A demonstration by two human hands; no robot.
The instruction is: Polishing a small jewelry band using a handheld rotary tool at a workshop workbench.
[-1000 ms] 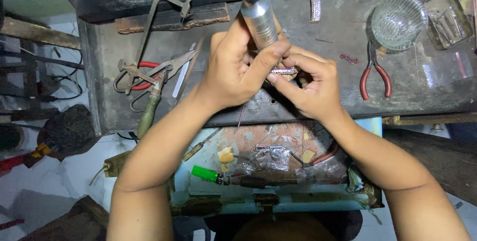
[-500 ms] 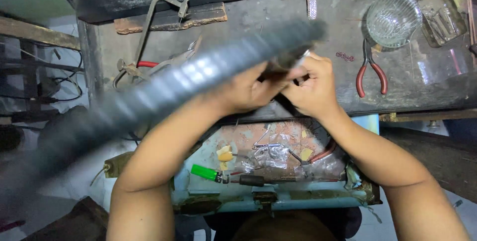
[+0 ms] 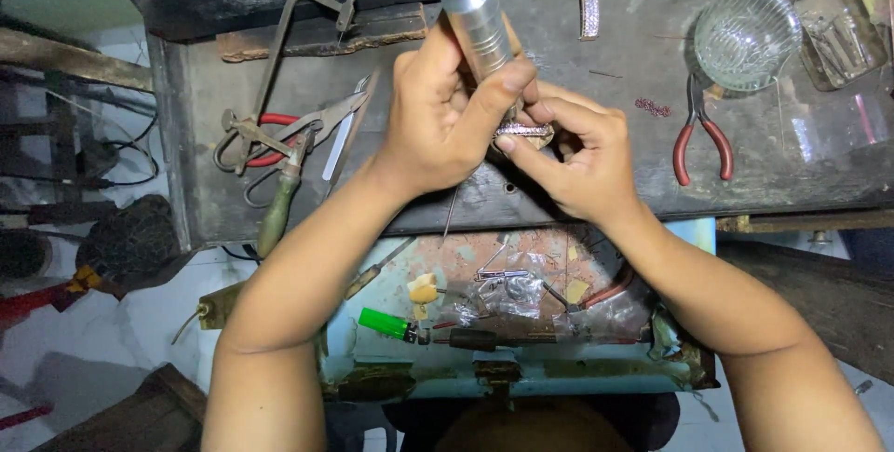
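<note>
Left hand wraps its grip again around the steel rotary tool, upright after the blurred swing half a second back; tip returns to the jewelled strip. Right hand pinches that strip over the surface. Below, crumpled clear bags beside a green lighter in the drawer.

You see a dim, dark metal workbench lit from overhead, your forearms brightest. Glare glints off the round clear glass bowl. Corners sink into shadow, perhaps slightly soft; centre stays sharp.
</note>
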